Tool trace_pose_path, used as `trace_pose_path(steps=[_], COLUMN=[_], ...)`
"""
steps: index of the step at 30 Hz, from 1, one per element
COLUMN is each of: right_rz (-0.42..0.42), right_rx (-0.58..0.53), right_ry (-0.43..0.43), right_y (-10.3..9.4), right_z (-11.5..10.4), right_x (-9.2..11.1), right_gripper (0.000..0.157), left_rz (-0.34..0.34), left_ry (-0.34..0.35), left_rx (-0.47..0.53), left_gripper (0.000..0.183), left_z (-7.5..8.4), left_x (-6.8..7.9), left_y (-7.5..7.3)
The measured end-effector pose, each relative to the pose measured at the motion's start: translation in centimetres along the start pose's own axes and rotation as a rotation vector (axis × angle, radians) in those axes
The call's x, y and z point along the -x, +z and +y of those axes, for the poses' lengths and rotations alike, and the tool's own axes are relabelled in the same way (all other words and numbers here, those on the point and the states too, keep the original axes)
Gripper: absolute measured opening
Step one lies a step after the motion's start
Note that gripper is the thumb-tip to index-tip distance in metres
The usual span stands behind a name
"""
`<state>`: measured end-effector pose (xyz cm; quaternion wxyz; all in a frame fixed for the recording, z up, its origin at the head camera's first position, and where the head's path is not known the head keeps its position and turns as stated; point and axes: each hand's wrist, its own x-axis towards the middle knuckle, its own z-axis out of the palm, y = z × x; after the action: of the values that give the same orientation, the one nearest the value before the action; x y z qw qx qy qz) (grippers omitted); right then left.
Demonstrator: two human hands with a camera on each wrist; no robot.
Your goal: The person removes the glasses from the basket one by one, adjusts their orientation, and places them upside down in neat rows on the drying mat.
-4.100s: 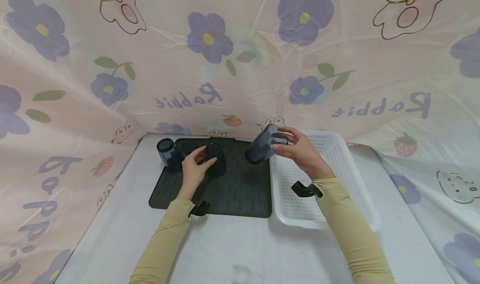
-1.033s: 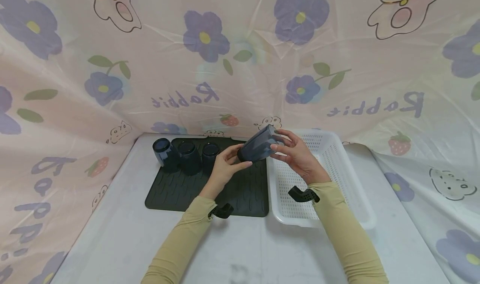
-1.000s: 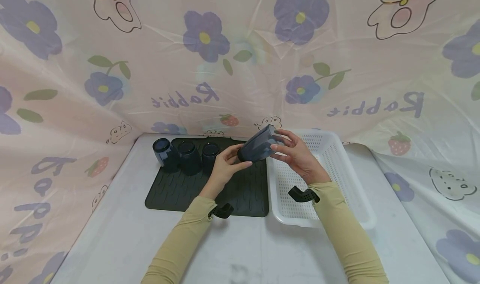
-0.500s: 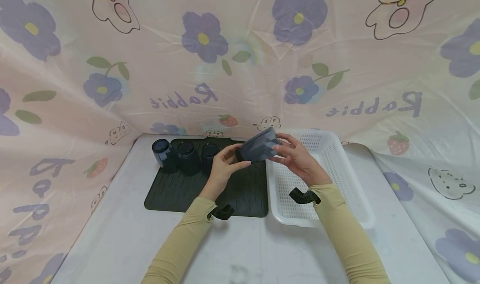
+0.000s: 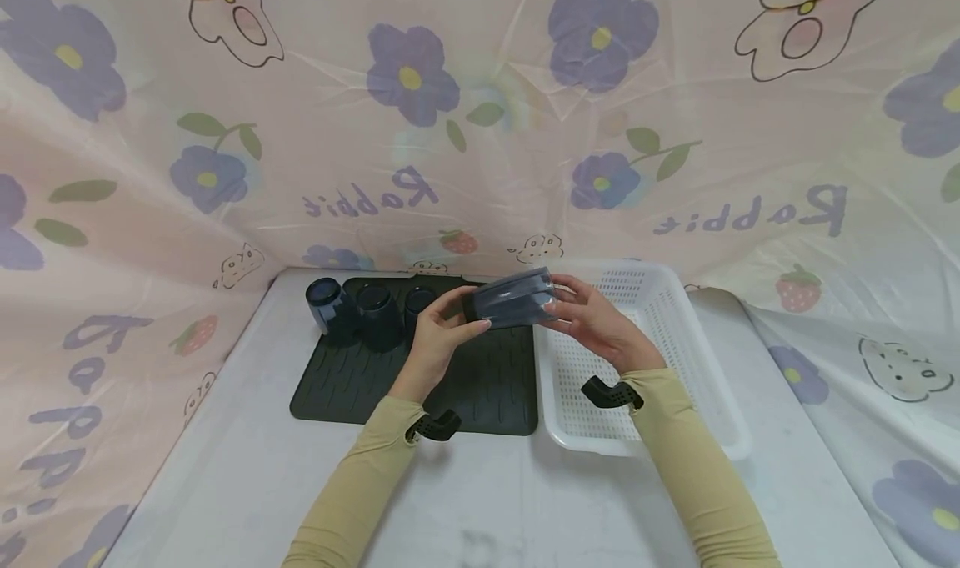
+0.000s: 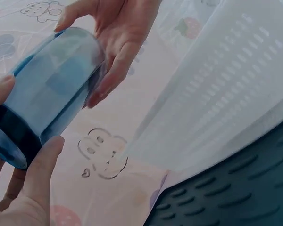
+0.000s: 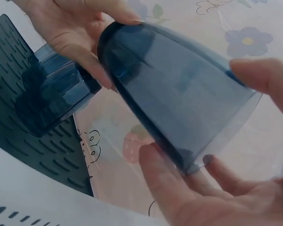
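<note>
A blue see-through tumbler with flat facets (image 5: 513,297) is held in the air between both hands, nearly level, above the right part of the mat. My left hand (image 5: 435,339) grips its dark base end, thumb on the near side. At the rim end, my right hand (image 5: 600,322) holds the tumbler by its edge with thumb and fingers. The left wrist view shows the tumbler (image 6: 52,82) with its base toward the left hand. In the right wrist view the tumbler's (image 7: 179,84) wide mouth faces the right hand.
Three similar tumblers stand upside down in a row: the left one (image 5: 330,309), the middle one (image 5: 378,318) and the right one (image 5: 420,301), partly hidden by the left hand. They stand on a dark ridged mat (image 5: 480,393). A white perforated basket (image 5: 708,359) adjoins it.
Over the last second the held tumbler has turned from a slant to nearly level, moving slightly left and down. Earlier, my left hand was at a tumbler on the mat; now it holds this one's base.
</note>
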<state>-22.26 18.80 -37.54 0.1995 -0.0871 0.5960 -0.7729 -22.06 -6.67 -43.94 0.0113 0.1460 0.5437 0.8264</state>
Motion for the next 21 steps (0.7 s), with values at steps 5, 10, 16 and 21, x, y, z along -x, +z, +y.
trace_pose_path(steps=[5, 10, 16, 21], right_rz=[-0.012, -0.028, -0.062, -0.076], right_rx=[0.05, 0.094, 0.195, 0.244], right_ry=[0.022, 0.047, 0.057, 0.067], right_y=[0.0, -0.2, 0.1, -0.1], right_z=[0.1, 0.3, 0.5, 0.9], right_x=[0.1, 0.1, 0.3, 0.5], right_gripper=[0.071, 0.072, 0.076, 0.078], left_rz=[-0.005, -0.039, -0.076, -0.082], left_ry=[-0.007, 0.006, 0.034, 0.045], left_rx=[-0.047, -0.062, -0.071, -0.08], left_gripper=[0.055, 0.058, 0.059, 0.06], left_z=[0.7, 1.2, 2.4, 2.8], left_x=[0.2, 0.3, 0.5, 0.7], left_y=[-0.3, -0.8, -1.0, -1.3])
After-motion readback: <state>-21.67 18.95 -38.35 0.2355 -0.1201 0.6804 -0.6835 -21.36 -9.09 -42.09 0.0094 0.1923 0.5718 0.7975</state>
